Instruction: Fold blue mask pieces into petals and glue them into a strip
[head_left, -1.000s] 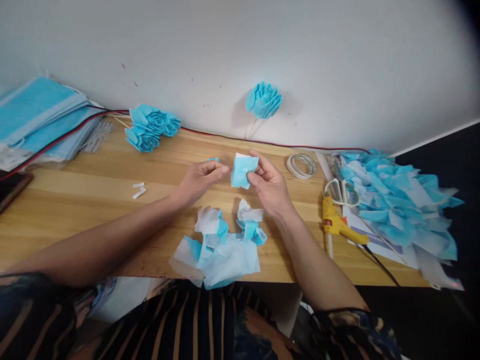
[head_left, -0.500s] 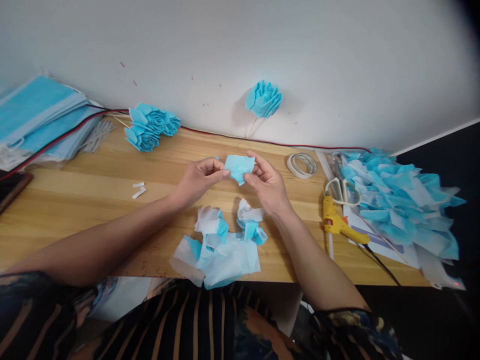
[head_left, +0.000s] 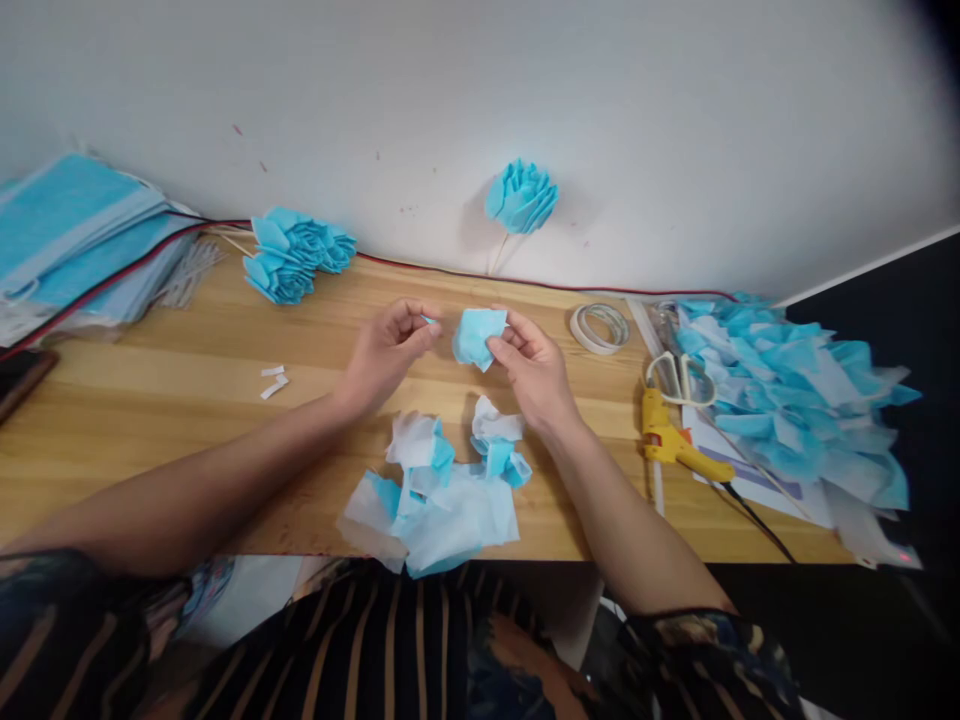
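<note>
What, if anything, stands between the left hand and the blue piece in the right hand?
Nothing visible: the left hand and the blue piece in the right hand are separated by an open gap, with only tabletop behind it. The loose scraps lie lower in view, outside that gap.

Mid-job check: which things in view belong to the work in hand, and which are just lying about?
Likely belonging:
blue piece in the right hand
loose blue-and-white pieces in front
blue-and-white pile
blue flower by the wall
yellow glue gun, perhaps scissors

Apparently just lying about:
white scraps
tape roll
dark object at the left edge
red-and-black cable
</note>
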